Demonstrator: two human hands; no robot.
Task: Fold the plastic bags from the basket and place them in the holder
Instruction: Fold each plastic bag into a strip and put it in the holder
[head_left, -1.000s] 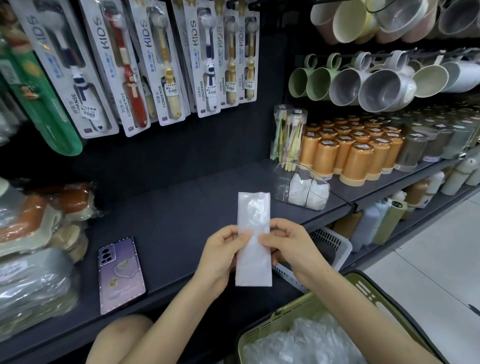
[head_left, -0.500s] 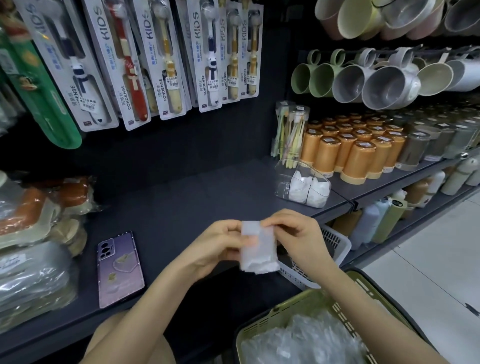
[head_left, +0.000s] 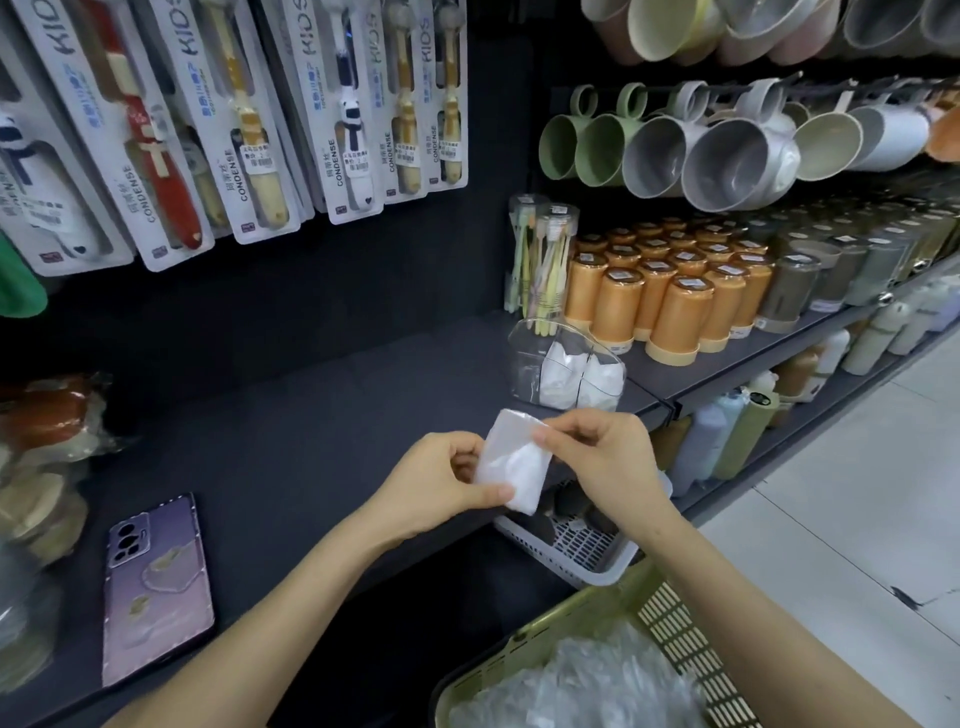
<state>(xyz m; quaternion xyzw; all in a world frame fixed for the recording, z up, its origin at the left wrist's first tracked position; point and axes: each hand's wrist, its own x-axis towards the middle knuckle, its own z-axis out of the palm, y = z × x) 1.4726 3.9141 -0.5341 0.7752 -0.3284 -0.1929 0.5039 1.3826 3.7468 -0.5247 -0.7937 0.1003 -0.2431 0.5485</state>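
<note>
Your left hand (head_left: 441, 483) has its thumb curled onto the lower edge of the bag (head_left: 511, 462), with the fingers tucked behind it, so that's a proper pinch. Your right hand (head_left: 597, 457) nips the upper right edge with curled fingertips. Between them, the bag is a small, white, folded packet held in the air just above the front edge of the shelf (head_left: 311, 415). Its long axis runs roughly away from you. The top corner points at the shelf's back, and the bottom end is tipped a little to the right.

Just past your hands on the shelf is the clear holder (head_left: 566, 364), with a couple of folded white bags already in it. Under your right wrist, a white tray (head_left: 587, 551) sticks out from the shelf below. The yellow-green basket (head_left: 524, 654) sits bottom right, near your right forearm, with loose bags (head_left: 571, 686) piled in it. A phone (head_left: 156, 587) in a purple case lies face down on the shelf, well to the left.

For readable stuff, the toothbrush packs (head_left: 343, 130) hanging up top say "KIDS" and "CONDENSE". Their price stickers are too small to make out. To the right, there are clear tubes (head_left: 545, 260) of toothbrushes, then rows of orange cups (head_left: 675, 306) with stickers on top that are unreadable too. Mugs (head_left: 727, 156) hang above those.
</note>
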